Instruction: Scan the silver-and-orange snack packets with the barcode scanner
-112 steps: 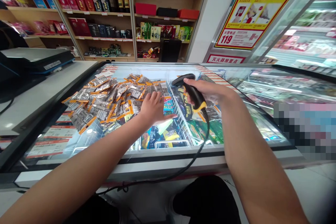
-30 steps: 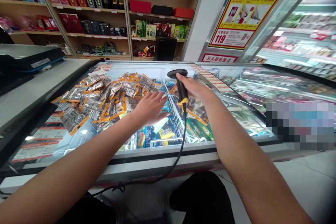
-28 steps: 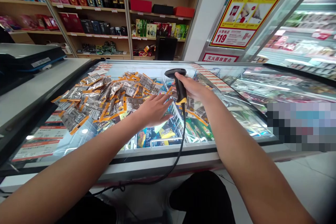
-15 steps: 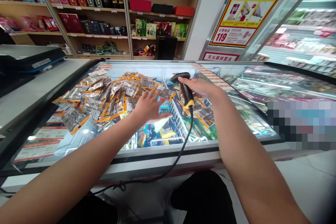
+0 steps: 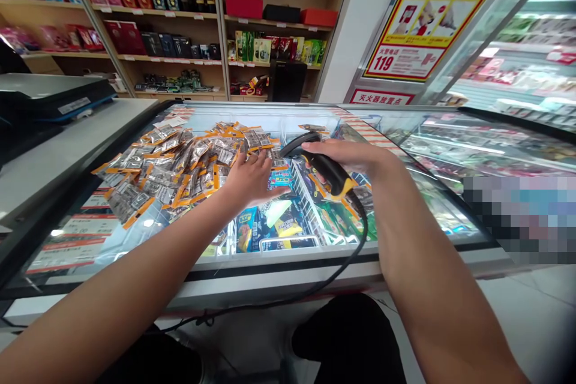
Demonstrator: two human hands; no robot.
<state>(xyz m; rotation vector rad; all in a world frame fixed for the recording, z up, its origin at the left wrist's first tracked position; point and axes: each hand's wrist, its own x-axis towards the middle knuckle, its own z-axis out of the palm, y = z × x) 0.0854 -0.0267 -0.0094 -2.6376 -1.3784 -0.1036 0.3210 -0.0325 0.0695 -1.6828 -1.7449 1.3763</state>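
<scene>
The left hand (image 5: pixel 252 179) is open, thumb out, at a heap of shiny packets (image 5: pixel 168 162) on the glass surface (image 5: pixel 121 240). The right hand (image 5: pixel 344 153) curls around a black scanner (image 5: pixel 330 175) just beside it.

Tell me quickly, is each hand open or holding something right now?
Left hand: open, at the orange-edged packets; whether it touches them can't be told.
Right hand: closed, holding the black-and-yellow scanner.

black scanner (image 5: pixel 330 173) with yellow trim (image 5: pixel 345 187), silver-grey packets (image 5: pixel 164 180) edged in orange, black cable (image 5: pixel 365 227), white wire divider (image 5: pixel 306 206)
</scene>
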